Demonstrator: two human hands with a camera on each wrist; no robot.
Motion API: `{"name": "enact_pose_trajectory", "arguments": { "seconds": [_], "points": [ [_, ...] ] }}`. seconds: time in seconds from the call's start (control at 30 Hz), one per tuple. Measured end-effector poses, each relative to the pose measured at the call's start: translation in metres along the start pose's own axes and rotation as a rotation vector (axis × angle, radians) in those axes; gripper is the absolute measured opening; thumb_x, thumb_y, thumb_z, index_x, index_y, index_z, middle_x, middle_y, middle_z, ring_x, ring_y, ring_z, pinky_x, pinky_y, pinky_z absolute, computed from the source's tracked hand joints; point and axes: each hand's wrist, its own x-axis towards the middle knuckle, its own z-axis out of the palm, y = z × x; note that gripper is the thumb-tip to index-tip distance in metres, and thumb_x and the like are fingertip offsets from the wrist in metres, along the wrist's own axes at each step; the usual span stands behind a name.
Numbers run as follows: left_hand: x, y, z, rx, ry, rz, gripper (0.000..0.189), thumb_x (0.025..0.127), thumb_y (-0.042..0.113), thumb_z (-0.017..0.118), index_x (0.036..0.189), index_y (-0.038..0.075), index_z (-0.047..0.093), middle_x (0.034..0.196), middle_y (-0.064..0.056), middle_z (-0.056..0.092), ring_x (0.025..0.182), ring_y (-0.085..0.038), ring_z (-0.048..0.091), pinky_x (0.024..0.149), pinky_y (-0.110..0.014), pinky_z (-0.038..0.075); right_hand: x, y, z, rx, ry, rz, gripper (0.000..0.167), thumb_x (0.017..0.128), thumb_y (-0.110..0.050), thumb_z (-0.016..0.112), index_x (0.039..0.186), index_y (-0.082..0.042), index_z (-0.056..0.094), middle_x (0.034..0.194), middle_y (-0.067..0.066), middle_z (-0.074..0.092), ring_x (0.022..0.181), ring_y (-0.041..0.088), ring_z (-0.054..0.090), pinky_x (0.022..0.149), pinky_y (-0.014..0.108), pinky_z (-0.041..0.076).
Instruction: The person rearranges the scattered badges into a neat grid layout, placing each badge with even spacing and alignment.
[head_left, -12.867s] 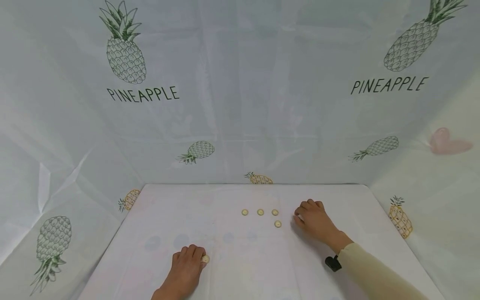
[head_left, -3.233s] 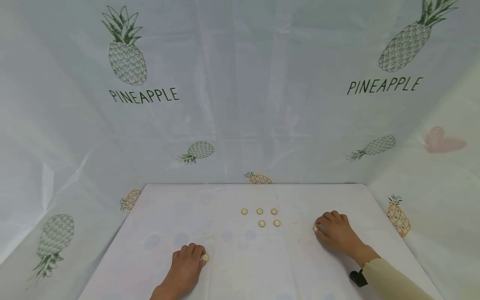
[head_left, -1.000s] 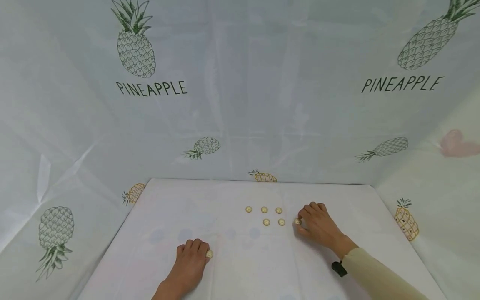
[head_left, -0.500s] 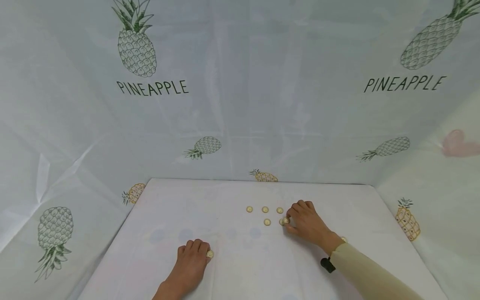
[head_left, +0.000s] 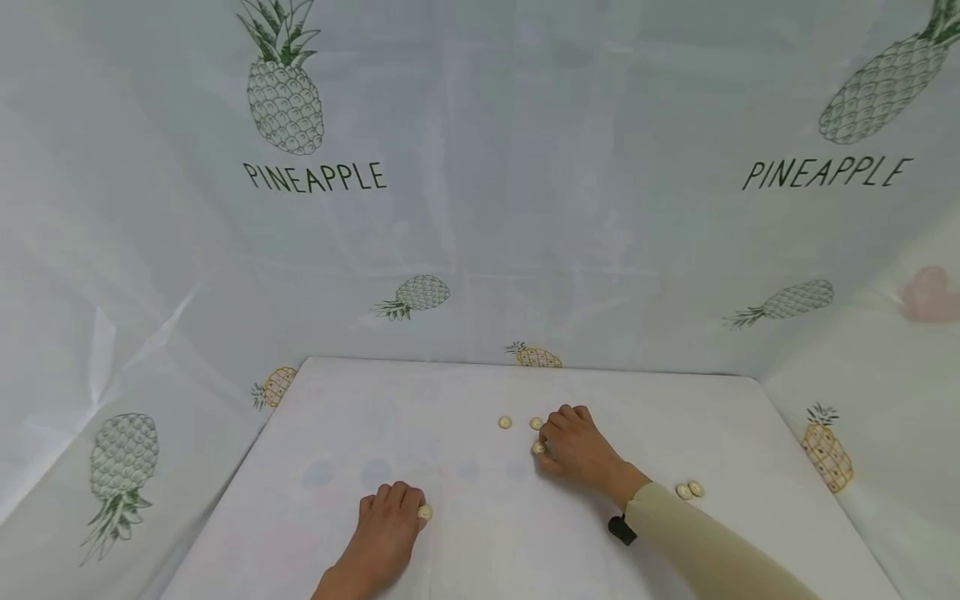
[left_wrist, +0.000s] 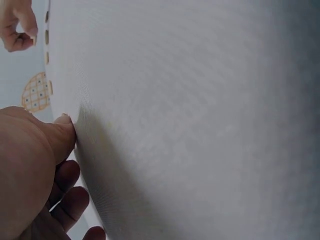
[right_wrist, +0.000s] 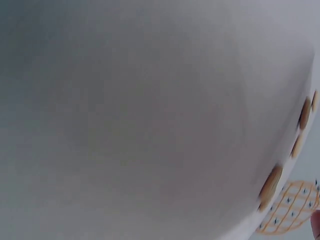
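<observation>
In the head view my left hand (head_left: 386, 533) rests low on the table's left-middle, fingers curled, pinching a round cream button (head_left: 425, 512) between thumb and fingertips. My right hand (head_left: 577, 450) is farther back, right of centre. Its thumb and fingertips pinch another cream button (head_left: 538, 447), close over the cloth. Two more buttons lie just behind it: one (head_left: 505, 422) to the left and one (head_left: 536, 423) right by the knuckles. The hand covers the spots where other buttons lay. In the left wrist view my thumb (left_wrist: 62, 135) is bent beside the curled fingers.
Two buttons (head_left: 689, 490) lie side by side right of my right forearm. White cloth covers the table (head_left: 480, 542), and pineapple-printed sheeting (head_left: 487, 208) stands behind and at both sides. In the right wrist view a thick wooden-looking disc (right_wrist: 271, 185) lies near the cloth's edge, others beyond.
My right hand has moved left with its button, over the lower row, now hiding buttons there and in the row behind. Two buttons by the forearm have come into sight. My left hand stays put.
</observation>
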Motion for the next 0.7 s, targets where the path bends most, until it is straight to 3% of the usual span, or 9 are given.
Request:
{"name": "enact_pose_trajectory", "arguments": {
  "seconds": [0.23,0.7],
  "points": [
    [0.001,0.002,-0.001,0.017,0.016,0.000,0.028,0.094,0.025,0.080,0.108,0.015,0.058,0.103,0.002,0.053,0.093,-0.017,0.045,0.082,-0.048,0.044,0.015,-0.015,0.016,-0.005,-0.014,-0.042,0.017,0.088,-0.032,0.078,0.092,-0.017,0.071,0.092,-0.004,0.062,0.090,0.018,0.049,0.089,0.042,0.040],
    [-0.001,0.002,-0.005,-0.014,0.000,-0.014,0.028,0.094,0.025,0.080,0.110,0.016,0.058,0.105,0.003,0.053,0.095,-0.017,0.044,0.084,-0.048,0.042,0.032,-0.029,0.020,0.038,-0.079,-0.032,0.016,0.094,-0.032,0.073,0.096,-0.016,0.074,0.094,-0.003,0.064,0.092,0.018,0.050,0.090,0.042,0.040]
  ]
}}
